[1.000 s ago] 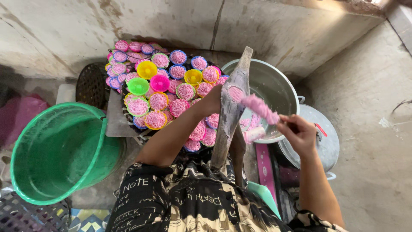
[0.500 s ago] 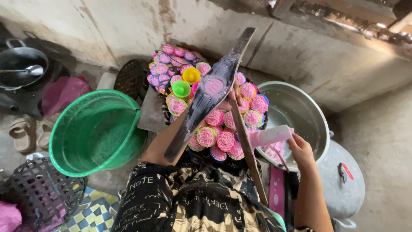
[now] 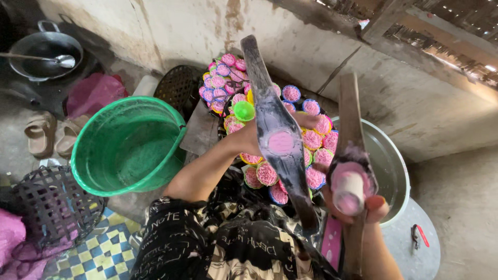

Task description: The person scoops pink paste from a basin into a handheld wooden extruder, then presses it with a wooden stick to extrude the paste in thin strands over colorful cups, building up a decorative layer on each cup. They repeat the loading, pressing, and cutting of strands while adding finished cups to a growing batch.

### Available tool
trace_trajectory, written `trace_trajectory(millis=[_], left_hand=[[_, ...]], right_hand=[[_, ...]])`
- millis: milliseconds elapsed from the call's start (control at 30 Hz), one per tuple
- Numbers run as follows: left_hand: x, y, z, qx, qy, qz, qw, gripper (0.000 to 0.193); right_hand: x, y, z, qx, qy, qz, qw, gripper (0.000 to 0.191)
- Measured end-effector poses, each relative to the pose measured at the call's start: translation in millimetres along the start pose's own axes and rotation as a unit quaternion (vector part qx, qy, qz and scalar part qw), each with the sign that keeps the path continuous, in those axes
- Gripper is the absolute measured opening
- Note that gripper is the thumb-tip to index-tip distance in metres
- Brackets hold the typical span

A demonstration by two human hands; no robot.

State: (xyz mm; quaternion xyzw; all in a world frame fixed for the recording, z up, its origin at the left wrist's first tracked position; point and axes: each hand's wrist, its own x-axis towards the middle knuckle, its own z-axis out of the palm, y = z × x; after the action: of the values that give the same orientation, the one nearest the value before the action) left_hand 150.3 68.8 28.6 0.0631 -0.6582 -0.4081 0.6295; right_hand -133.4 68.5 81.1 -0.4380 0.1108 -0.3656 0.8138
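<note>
My left hand [image 3: 248,138] grips the dark left arm of a wooden press [image 3: 276,129], which has a flat pink dough disc [image 3: 281,142] in its hollow. The press's right arm [image 3: 350,116] stands apart from it. My right hand [image 3: 369,207] holds a pale pink dough cylinder [image 3: 348,191] against the pink-stained cup of that right arm. Behind the press lies a tray of small coloured cups [image 3: 316,140] filled with pink strands; one green cup [image 3: 244,110] sits empty among them.
A big green plastic basin [image 3: 129,148] stands at my left. A metal pot [image 3: 393,166] and its lid [image 3: 415,243] are on the right. A black wok with a ladle [image 3: 44,52], sandals [image 3: 42,134], a pink bag [image 3: 93,93] and a black woven basket [image 3: 52,207] lie further left.
The two press arms have swung apart, showing the pink disc. My right hand has brought the dough piece up against the right arm. The view has shifted left.
</note>
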Motion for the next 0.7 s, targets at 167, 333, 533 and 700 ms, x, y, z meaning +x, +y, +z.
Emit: trace_trajectory(millis=[167, 333, 533, 700], left_hand=[[-14, 8, 0, 0.407, 0.027, -0.098, 0.908, 0.055], [-5, 3, 4, 0.564, 0.014, -0.129, 0.815, 0.044], [5, -6, 11, 0.574, -0.024, -0.075, 0.815, 0.039], [3, -23, 17, 0.575, -0.035, -0.126, 0.808, 0.039]], right_hand=[[21, -30, 7, -0.146, -0.019, -0.080, 0.986, 0.109], [29, -41, 2, -0.452, -0.042, -0.118, 0.883, 0.109], [20, -50, 2, -0.774, -0.108, -0.272, 0.562, 0.116], [18, -28, 0, -0.788, -0.084, -0.268, 0.548, 0.114]])
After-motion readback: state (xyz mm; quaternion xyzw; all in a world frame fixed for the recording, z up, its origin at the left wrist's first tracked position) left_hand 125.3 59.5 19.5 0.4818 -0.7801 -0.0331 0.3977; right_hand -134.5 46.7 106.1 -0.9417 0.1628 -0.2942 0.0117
